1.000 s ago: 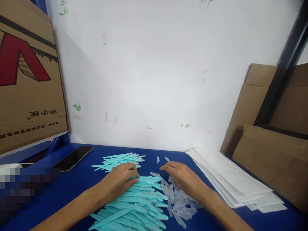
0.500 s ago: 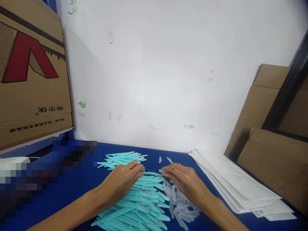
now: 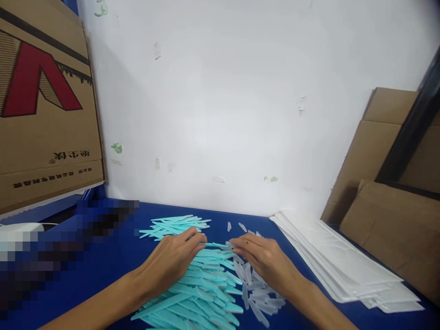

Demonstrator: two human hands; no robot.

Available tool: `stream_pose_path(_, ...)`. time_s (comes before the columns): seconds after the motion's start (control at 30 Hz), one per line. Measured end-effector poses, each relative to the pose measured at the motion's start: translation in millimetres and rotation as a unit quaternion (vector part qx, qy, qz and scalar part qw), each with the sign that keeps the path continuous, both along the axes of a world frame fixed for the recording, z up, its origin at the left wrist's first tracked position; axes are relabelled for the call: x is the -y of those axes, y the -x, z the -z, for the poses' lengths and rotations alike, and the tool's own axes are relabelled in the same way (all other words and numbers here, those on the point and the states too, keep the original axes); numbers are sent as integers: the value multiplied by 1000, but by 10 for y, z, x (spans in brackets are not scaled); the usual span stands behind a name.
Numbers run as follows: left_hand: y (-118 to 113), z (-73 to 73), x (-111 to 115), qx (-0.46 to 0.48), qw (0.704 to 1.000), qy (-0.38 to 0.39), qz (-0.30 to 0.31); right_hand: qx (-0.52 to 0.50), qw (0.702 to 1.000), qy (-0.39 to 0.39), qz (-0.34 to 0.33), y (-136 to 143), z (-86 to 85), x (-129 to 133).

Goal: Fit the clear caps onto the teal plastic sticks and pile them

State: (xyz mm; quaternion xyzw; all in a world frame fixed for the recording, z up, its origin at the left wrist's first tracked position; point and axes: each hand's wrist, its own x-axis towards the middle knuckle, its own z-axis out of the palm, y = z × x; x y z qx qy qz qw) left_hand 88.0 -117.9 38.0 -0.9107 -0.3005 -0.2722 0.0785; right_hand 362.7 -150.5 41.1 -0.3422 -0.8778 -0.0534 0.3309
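Observation:
My left hand (image 3: 180, 254) is closed in a pinch on one end of a thin turquoise eyebrow razor (image 3: 216, 245), held level above a large pile of similar razors (image 3: 202, 293). Between the fingertips of my right hand (image 3: 266, 256) is a small translucent blade cap (image 3: 229, 244). It meets the razor's right end; whether it sits over the blade cannot be made out. Loose translucent caps (image 3: 259, 298) lie in a heap below my right hand. Beyond my left hand rests a smaller batch of turquoise razors (image 3: 178, 225).
Flat white packets (image 3: 337, 261) are stacked on the right of the blue table (image 3: 113, 256). Cardboard (image 3: 388, 229) leans behind them. A large printed carton (image 3: 51, 142) stands at the left, and a white wall (image 3: 220, 101) rises at the back.
The razor's right end and the cap have come into line. Both hands stay in nearly the same place, and the view has shifted slightly.

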Motion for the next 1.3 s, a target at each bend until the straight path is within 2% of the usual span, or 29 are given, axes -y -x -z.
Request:
stream_pose_path(0.2,2,19,-11,5,1000,8,-4,-61,998,31,-11,-6,-45,10)
stream_pose_path(0.37,-7,8,6,15,1000,12,11,-44,998,35,-8,5,-45,10)
stream_pose_path(0.6,-53,41,109,49,996,10,71,-55,998,8,-38,180,-5,112)
stream_pose_path(0.77,-54,19,148,44,996,-14,72,-64,997,-14,-32,246,7,157)
stream_pose_path(0.87,-15,6,57,36,998,-12,46,-41,999,-4,25,225,-13,137)
stream_pose_path(0.97,83,27,-138,28,1000,-6,-3,-33,995,39,87,171,-29,102)
stream_pose_path(1.03,177,58,-293,5,999,-21,-48,-16,993,77,93,124,-23,76)
stream_pose_path(1.17,347,106,-514,-39,993,1,-116,53,986,148,64,37,25,31)
stream_pose_path(1.3,365,51,-501,-41,994,15,-97,86,979,171,67,-11,59,-13)
